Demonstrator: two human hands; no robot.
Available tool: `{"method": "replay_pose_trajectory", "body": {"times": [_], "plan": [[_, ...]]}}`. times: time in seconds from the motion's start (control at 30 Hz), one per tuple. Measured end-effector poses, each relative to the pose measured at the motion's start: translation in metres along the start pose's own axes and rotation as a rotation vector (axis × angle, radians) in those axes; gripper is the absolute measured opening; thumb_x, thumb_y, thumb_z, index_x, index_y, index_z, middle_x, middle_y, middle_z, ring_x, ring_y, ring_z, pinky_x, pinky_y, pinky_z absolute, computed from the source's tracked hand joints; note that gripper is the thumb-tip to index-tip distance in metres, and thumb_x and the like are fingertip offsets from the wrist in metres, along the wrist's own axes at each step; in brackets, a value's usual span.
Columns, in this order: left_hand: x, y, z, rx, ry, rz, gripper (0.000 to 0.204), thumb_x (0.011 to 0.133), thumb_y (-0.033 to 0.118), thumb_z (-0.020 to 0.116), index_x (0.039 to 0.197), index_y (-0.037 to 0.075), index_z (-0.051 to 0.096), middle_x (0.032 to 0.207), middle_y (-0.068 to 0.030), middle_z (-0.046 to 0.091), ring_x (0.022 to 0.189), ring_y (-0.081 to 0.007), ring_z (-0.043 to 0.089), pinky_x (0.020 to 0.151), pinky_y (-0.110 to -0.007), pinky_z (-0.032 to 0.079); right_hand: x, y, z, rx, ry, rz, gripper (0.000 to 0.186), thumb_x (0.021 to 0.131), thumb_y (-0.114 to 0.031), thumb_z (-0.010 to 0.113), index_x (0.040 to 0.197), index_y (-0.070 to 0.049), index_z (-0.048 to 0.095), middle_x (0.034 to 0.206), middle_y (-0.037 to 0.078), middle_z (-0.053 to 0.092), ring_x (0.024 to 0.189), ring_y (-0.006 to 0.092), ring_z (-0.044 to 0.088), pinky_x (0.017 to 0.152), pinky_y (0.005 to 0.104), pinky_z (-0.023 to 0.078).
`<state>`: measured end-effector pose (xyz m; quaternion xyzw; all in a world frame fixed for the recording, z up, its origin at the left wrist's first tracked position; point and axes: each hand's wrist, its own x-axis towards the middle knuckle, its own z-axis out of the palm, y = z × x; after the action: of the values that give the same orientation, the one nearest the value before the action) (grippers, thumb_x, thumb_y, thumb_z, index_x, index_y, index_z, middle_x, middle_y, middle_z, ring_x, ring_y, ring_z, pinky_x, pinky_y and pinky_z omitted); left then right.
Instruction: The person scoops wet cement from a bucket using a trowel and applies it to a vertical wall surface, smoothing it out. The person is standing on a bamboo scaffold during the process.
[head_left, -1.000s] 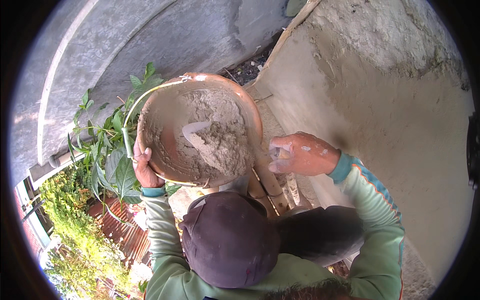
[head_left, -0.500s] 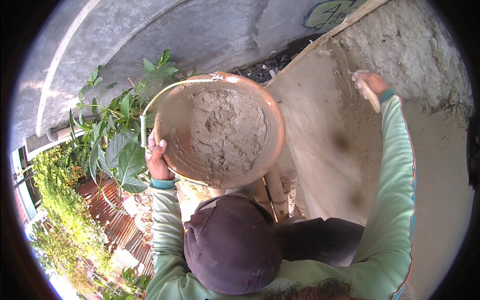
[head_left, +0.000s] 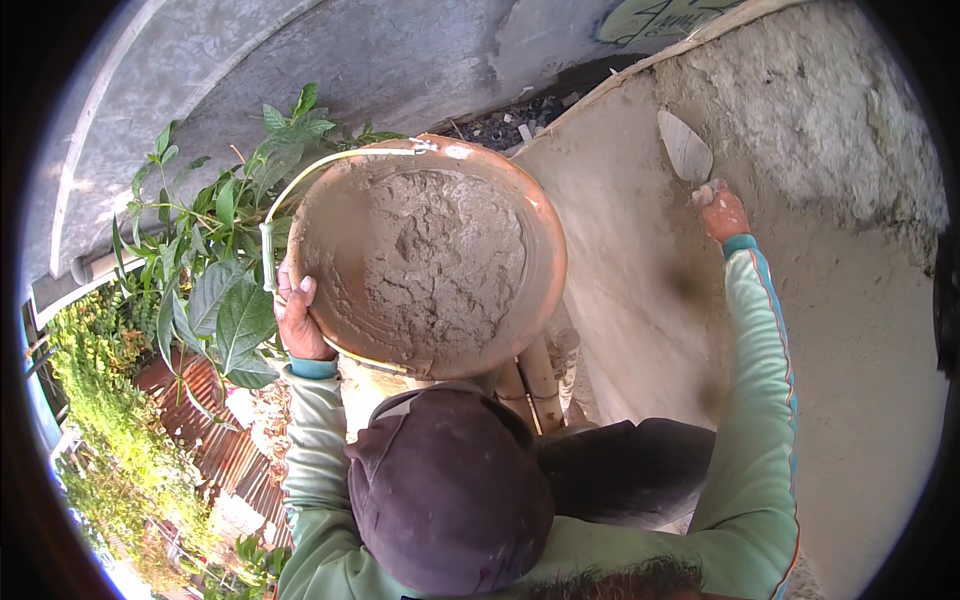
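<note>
My left hand [head_left: 300, 315] grips the left rim of an orange plastic bucket [head_left: 540, 250] with a pale handle, beside green leaves. Grey wet mortar [head_left: 435, 265] fills much of the bucket. My right hand [head_left: 720, 210] is closed on a trowel, its pale blade [head_left: 685, 145] lying against the plastered surface [head_left: 640, 230] at the right, just beside a rougher, lighter patch [head_left: 830, 110]. The trowel's handle is mostly hidden in my fingers.
A grey concrete wall [head_left: 300, 50] runs across the top, with dark rubble below it. Bamboo poles [head_left: 540, 390] stand under the bucket. Leafy plants [head_left: 230, 320] and rusty corrugated sheeting [head_left: 180, 410] are at the left. A dark cap [head_left: 445, 485] fills the bottom middle.
The trowel went from inside the bucket, heaped with mortar, up and right to the plastered surface; since half a second ago my right hand has dropped slightly and turned, showing the blade's face.
</note>
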<state>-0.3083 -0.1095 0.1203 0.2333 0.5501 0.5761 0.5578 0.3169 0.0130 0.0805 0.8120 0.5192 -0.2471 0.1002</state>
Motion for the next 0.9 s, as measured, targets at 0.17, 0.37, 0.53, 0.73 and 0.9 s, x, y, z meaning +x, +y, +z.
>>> {"method": "replay_pose_trajectory", "body": {"times": [0.17, 0.37, 0.53, 0.73, 0.9], "plan": [[0.0, -0.001, -0.002, 0.015, 0.016, 0.007, 0.066, 0.089, 0.02, 0.06, 0.148, -0.002, 0.039, 0.141, -0.016, 0.051, 0.128, -0.0272, 0.051, 0.112, -0.039, 0.037, 0.086, -0.002, 0.021, -0.355, -0.105, -0.083, 0.043, 0.098, -0.032, 0.053, 0.131, -0.004, 0.054, 0.111, 0.029, 0.067, 0.108, 0.042, 0.066, 0.089, 0.0502, 0.054], [-0.001, -0.001, 0.004, -0.01, 0.074, 0.045, 0.057, 0.086, 0.016, 0.063, 0.137, -0.004, 0.05, 0.129, -0.0147, 0.06, 0.115, -0.0247, 0.057, 0.104, -0.036, 0.044, 0.112, -0.075, -0.031, -0.302, 0.202, -0.083, 0.04, 0.097, -0.034, 0.055, 0.115, 0.001, 0.064, 0.109, 0.025, 0.07, 0.101, 0.0406, 0.069, 0.086, 0.0508, 0.054], [0.001, -0.004, 0.005, -0.121, 0.046, 0.009, 0.06, 0.086, 0.013, 0.062, 0.141, -0.004, 0.047, 0.132, -0.0161, 0.058, 0.118, -0.0264, 0.058, 0.106, -0.038, 0.044, 0.051, -0.094, -0.128, -0.06, 0.116, 0.146, 0.049, 0.096, -0.039, 0.057, 0.123, 0.002, 0.06, 0.097, 0.022, 0.071, 0.087, 0.0387, 0.07, 0.08, 0.0474, 0.056], [0.001, -0.005, 0.002, -0.135, -0.015, -0.018, 0.068, 0.088, 0.014, 0.059, 0.15, -0.002, 0.035, 0.144, -0.0186, 0.049, 0.129, -0.0316, 0.051, 0.111, -0.043, 0.041, -0.001, -0.016, -0.167, 0.065, 0.493, -0.174, 0.065, 0.095, -0.049, 0.059, 0.138, -0.001, 0.053, 0.09, 0.019, 0.065, 0.067, 0.0248, 0.065, 0.056, 0.0406, 0.054], [-0.012, 0.021, 0.044, -0.223, -0.093, 0.0, 0.072, 0.084, 0.009, 0.06, 0.151, -0.002, 0.034, 0.143, -0.0191, 0.05, 0.126, -0.0314, 0.054, 0.109, -0.044, 0.045, -0.157, -0.062, -0.15, 0.109, 0.4, -0.46, 0.052, 0.097, -0.038, 0.061, 0.136, -0.005, 0.056, 0.103, 0.013, 0.064, 0.082, 0.0252, 0.063, 0.077, 0.0383, 0.053]]}}
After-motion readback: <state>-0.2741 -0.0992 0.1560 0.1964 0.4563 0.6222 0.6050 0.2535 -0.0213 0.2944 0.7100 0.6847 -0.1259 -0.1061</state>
